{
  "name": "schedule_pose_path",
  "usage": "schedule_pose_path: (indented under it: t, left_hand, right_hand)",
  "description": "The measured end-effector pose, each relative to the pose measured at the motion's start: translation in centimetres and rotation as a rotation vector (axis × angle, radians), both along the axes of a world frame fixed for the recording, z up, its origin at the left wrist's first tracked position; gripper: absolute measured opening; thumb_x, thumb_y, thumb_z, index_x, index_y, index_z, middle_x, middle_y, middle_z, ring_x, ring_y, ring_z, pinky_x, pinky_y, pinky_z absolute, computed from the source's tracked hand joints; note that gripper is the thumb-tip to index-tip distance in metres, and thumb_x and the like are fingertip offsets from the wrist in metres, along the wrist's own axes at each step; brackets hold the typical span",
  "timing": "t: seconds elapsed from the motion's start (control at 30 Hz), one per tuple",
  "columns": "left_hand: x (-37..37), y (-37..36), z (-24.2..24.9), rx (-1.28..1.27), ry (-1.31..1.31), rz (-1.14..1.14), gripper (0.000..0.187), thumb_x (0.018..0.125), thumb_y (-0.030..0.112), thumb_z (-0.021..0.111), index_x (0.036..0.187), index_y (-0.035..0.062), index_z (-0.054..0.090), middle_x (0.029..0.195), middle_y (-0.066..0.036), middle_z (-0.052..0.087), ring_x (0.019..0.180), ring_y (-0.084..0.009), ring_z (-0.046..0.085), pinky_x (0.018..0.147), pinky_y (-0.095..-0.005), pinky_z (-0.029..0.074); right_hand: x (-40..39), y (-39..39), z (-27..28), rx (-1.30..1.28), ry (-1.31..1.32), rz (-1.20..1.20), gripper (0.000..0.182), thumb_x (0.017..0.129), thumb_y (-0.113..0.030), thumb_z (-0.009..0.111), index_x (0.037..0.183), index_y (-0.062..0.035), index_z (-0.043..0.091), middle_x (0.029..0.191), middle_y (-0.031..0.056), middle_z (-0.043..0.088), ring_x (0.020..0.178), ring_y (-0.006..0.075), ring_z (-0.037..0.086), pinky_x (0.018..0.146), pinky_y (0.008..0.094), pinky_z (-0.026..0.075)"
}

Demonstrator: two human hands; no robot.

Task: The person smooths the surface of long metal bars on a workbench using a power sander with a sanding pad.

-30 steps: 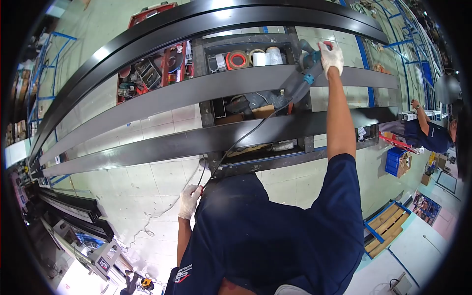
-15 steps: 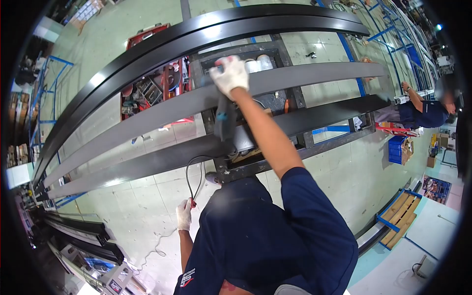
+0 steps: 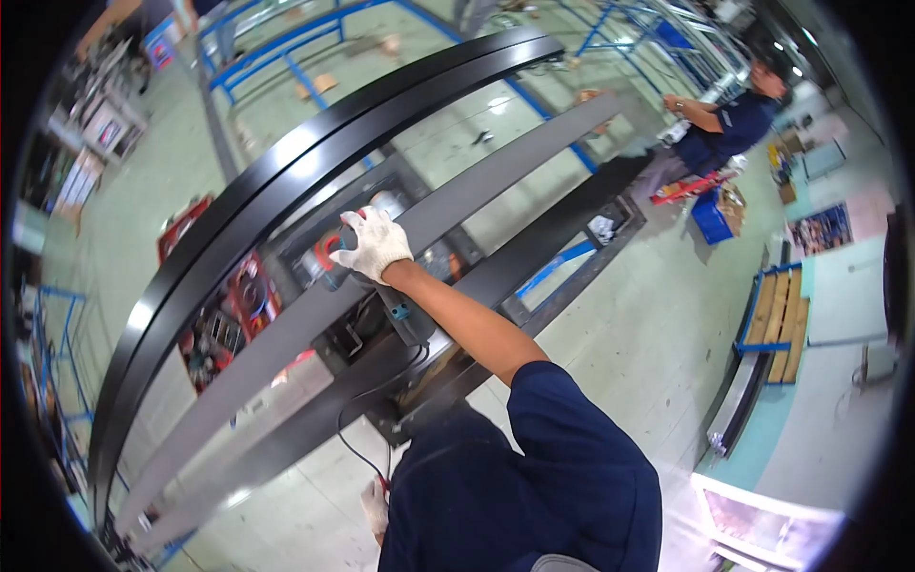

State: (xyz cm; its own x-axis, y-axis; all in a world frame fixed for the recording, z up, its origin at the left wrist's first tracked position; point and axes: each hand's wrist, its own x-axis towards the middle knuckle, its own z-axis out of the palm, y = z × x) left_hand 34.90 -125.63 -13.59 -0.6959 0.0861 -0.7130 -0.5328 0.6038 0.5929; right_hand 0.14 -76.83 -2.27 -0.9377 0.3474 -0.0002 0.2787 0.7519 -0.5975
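My right hand (image 3: 374, 246), in a white knit glove, is closed over the head end of a corded angle grinder (image 3: 404, 315). The grinder's dark body with a teal patch trails back under my wrist. It lies over a long matte grey profile (image 3: 477, 191), its working face hidden. A black power cable (image 3: 343, 429) loops from the tool down to my left hand (image 3: 375, 507). That gloved hand hangs low beside my body and is closed round the cable, near a small red part; my shirt hides some of it.
Two glossy black profiles (image 3: 305, 162) run along the far side, and a dark profile (image 3: 534, 229) lies on the near side. Red tool trays (image 3: 250, 286) stand below. At the right a person (image 3: 729, 119) works near a blue crate (image 3: 715, 217). Wooden slats (image 3: 770, 319) rest in a blue frame.
My view has turned, so the profiles slant more steeply. My right hand and the grinder have shifted along the grey profile and appear sharper. My left hand sits lower in view, still on the cable.
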Motion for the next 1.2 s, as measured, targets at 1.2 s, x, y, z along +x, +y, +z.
schedule_pose_path:
  t: [1.2]
  left_hand:
    - [10.4, -26.5, -6.8, 0.144, 0.129, 0.619, 0.054, 0.113, 0.045, 0.071, 0.094, -0.0036, 0.084, 0.082, -0.007, 0.078, 0.081, -0.013, 0.07, 0.081, -0.0326, 0.054]
  right_hand:
    - [-4.0, -22.0, -0.9, 0.234, 0.035, 0.021, 0.087, 0.088, -0.047, 0.089, 0.161, -0.0107, 0.058, 0.152, 0.0281, 0.061, 0.146, 0.0459, 0.057, 0.125, 0.0512, 0.047]
